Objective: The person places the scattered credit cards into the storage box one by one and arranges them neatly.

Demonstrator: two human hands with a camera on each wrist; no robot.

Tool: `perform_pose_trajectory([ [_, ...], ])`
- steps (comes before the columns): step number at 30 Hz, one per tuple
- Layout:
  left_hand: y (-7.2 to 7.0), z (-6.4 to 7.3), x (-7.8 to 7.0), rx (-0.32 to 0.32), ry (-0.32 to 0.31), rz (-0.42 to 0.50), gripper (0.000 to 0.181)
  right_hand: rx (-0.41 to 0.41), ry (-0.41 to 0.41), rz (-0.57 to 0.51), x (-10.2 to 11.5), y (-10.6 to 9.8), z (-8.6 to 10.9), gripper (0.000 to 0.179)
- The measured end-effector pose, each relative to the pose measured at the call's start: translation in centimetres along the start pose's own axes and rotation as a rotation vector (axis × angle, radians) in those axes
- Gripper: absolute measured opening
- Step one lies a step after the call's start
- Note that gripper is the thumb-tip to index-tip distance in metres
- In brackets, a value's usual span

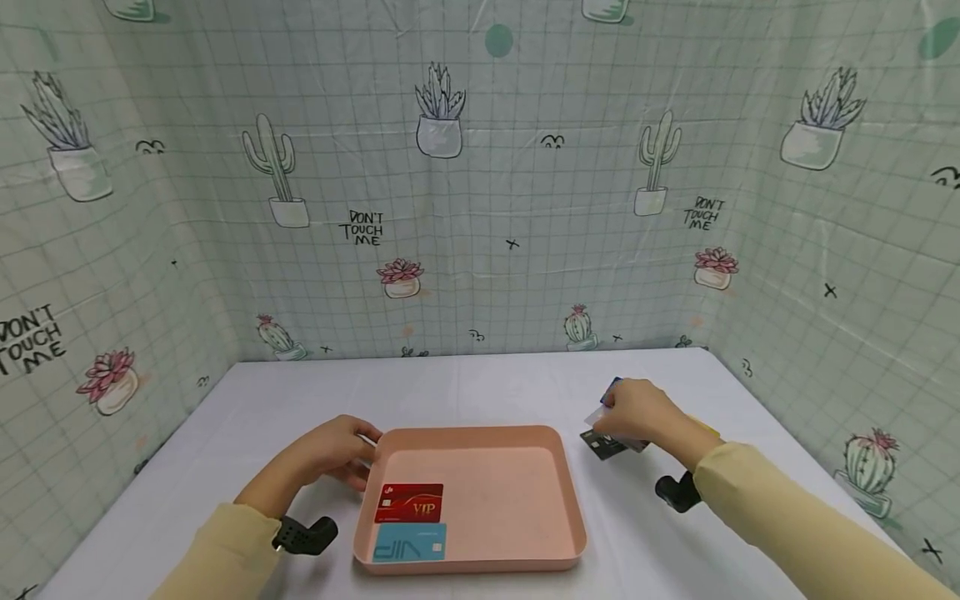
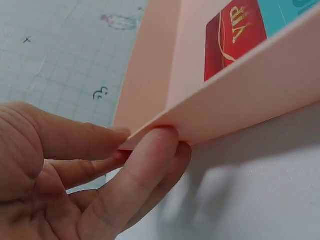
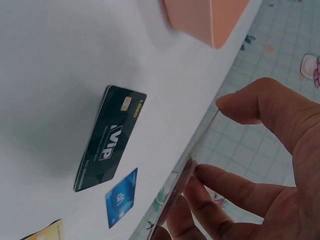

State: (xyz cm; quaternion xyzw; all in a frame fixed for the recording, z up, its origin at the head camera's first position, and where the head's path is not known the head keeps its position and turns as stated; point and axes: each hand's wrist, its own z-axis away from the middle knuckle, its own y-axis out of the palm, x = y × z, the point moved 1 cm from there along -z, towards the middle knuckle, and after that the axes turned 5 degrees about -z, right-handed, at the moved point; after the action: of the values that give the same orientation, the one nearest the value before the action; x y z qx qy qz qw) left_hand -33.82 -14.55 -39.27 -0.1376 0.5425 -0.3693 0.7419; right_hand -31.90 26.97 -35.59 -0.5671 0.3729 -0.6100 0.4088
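Observation:
My left hand (image 1: 341, 450) holds the far left corner of a pink tray (image 1: 510, 500), its fingertips against the walls and rim in the left wrist view. On the tray's left side lie a red VIP card (image 1: 409, 503) and, just nearer, a light blue card (image 1: 409, 542). Beyond the tray's right side, my right hand (image 1: 637, 410) pinches a thin, pale card (image 3: 204, 131) between thumb and fingers, seen nearly edge-on; its print is hidden. Under that hand, a black VIP card (image 3: 111, 140) lies on the table beside a smaller-looking blue card (image 3: 121, 198).
A yellow card (image 3: 47, 231) lies farther right on the white table (image 1: 465, 392), partly hidden by my right forearm in the head view. Behind and beside the table hangs a green checked cloth (image 1: 480, 192) with cactus prints.

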Motion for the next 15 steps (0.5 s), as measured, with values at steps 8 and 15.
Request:
perform_pose_trajectory([
  [8,-0.5,0.0,-0.3,0.013,0.025,-0.009,0.055,-0.021,-0.088,-0.027,2.7,0.0,0.5,0.051],
  [15,-0.3,0.0,-0.8,-0.003,0.045,-0.093,0.058,-0.018,-0.148,-0.053,4.1,0.9,0.6,0.05],
])
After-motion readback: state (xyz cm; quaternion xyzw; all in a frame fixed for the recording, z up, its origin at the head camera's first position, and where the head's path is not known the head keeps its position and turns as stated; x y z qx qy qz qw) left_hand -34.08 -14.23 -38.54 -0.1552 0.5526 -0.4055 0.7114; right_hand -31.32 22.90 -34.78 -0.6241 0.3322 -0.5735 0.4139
